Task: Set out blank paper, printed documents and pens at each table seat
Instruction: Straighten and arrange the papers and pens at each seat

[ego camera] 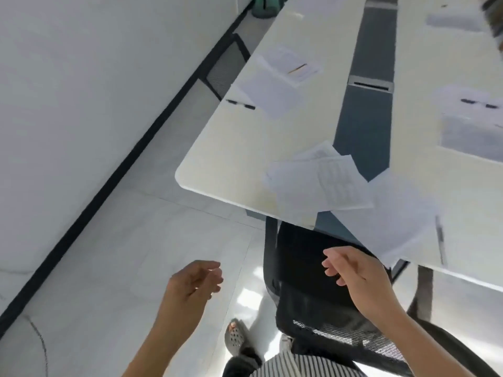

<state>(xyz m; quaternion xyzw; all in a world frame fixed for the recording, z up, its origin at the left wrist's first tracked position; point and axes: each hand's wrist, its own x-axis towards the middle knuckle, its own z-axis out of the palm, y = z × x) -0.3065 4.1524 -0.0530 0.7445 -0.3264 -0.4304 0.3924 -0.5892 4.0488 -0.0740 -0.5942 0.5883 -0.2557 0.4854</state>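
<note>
Hanging loosely curled and holding nothing, the left hand is at nine o'clock of the black mesh office chair, the right hand over it. At one o'clock, on the white rounded table, printed white documents overlap a blank white sheet beside a blurred grey pen. Farther off, at twelve o'clock, more white papers lie beside a black pen.

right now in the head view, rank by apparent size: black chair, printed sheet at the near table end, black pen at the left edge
1. black chair
2. printed sheet
3. black pen
The chair sits nearest the camera, which inflates it.
</note>
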